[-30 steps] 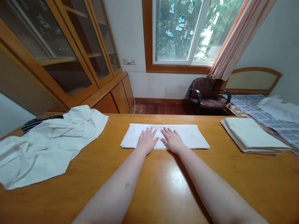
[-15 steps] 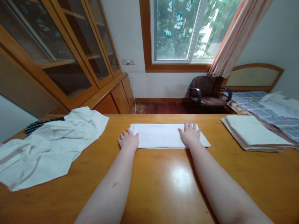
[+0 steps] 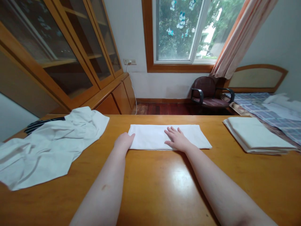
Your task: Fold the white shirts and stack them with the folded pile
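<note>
Right grip (image 3: 177, 140) slid from right end to middle of the folded white cloth (image 3: 150, 137), flat and open, left grip (image 3: 123, 142) curled, pinching its left edge, cloth mid bench (image 3: 150, 188)

White folded cloth (image 3: 150, 137); orange-brown table (image 3: 164, 188); perhaps striped tie (image 3: 39, 124).

Daylight's coming through the wood-framed glass window (image 3: 178, 31), with a peach curtain (image 3: 237, 37) hanging at its right. On my left, a glass-doored wooden cabinet (image 3: 70, 56). Below the window, a dark red armchair (image 3: 207, 94) on reddish plank floor (image 3: 164, 109). A glossy orange-brown wooden table (image 3: 164, 188) fills my foreground.
</note>
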### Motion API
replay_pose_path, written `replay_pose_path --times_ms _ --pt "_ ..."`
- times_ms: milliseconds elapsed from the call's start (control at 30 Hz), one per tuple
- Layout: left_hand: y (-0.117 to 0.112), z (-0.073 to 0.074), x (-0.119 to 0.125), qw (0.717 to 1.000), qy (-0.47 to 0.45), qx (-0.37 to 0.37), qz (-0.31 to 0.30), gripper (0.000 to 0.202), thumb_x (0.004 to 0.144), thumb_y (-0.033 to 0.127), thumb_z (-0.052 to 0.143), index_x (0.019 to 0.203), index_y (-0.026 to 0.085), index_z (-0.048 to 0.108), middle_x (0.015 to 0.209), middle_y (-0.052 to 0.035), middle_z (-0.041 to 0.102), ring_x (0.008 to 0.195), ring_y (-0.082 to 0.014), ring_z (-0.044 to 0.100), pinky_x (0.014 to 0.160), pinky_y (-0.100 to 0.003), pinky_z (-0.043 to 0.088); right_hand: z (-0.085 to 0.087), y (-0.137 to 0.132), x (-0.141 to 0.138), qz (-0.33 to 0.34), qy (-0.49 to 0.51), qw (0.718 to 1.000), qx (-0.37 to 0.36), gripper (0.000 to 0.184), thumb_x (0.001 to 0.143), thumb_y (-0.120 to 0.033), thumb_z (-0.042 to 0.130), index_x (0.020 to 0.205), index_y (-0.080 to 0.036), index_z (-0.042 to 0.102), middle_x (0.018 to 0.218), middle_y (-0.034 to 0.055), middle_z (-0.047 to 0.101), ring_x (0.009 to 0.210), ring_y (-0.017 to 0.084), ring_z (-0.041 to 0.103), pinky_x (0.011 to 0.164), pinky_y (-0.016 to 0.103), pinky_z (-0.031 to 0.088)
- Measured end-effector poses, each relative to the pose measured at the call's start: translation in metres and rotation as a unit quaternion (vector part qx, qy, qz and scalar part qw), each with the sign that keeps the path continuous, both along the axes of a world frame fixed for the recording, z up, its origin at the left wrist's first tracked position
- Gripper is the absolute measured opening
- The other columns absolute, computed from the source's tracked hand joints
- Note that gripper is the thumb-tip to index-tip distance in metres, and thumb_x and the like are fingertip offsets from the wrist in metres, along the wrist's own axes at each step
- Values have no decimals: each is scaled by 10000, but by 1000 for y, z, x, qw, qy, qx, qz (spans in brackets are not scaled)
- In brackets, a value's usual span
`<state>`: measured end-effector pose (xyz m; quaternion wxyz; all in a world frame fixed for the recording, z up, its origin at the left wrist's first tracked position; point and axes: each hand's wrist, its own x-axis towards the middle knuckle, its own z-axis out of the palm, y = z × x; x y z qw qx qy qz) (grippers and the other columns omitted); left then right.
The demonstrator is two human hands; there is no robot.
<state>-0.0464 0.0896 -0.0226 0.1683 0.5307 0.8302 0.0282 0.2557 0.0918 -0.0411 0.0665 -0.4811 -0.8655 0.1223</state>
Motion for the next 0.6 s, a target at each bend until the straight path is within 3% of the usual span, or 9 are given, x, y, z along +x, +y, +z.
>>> replay_pose_path --times_ms 167,267,433,600 --pt "-5 6 -6 1000 15 -14 -23 633 720 573 467 1091 83 619 1134 -233 617 1017 -362 593 771 -405 463 3 -2 -1 -6 -13 1000 -16 895 736 -691 490 1442 -187 273 1507 125 201 1387 300 136 1090 541 20" --pt "-8 12 -2 999 -3 -13 -41 519 667 507 550 1001 123 649 1051 -203 658 945 -349 621 713 -369 465 3 -2 -3 -11 -21 999 -24 953 702 -721 498 1452 -192 244 1514 118 179 1387 312 123 1089 544 14" --pt "-17 29 21 989 -76 117 -58 274 693 369 535 880 193 630 921 -111 690 842 -276 637 646 -305 441 3 -2 -4 -10 -28 999 -27 881 700 -720 504 1434 -285 285 1519 106 172 1383 325 129 1072 568 29" --pt "-31 34 61 945 -223 222 -85 165 696 351 577 782 211 590 806 -13 673 745 -184 619 637 -250 429 4 -3 -4 -14 -29 999 -29 857 693 -725 510 1422 -325 302 1521 105 170 1379 325 147 1068 567 42"
